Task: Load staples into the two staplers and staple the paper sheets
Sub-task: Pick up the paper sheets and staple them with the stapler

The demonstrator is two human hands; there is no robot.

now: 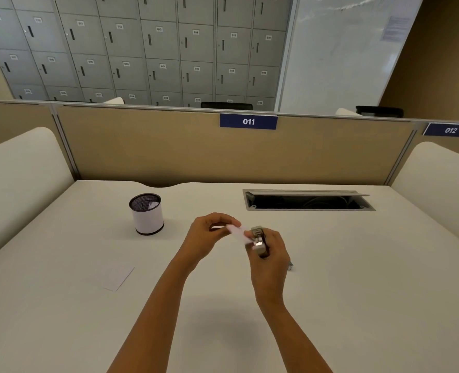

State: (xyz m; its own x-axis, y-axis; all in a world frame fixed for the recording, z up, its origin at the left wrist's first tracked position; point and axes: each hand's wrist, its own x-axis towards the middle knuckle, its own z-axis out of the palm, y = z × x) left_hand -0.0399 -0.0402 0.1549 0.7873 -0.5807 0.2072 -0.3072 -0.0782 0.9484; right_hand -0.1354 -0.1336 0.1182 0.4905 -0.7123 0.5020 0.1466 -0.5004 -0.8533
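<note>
White paper slip (237,233) is pinched between the curled fingers of my left hand (208,238). Its right end meets the small metal stapler (259,238), which my right hand (271,258) grips. A second sheet (116,277) lies flat, well left of both hands.

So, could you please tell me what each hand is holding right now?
Left hand: pinching the paper sheet.
Right hand: gripping the stapler.
</note>
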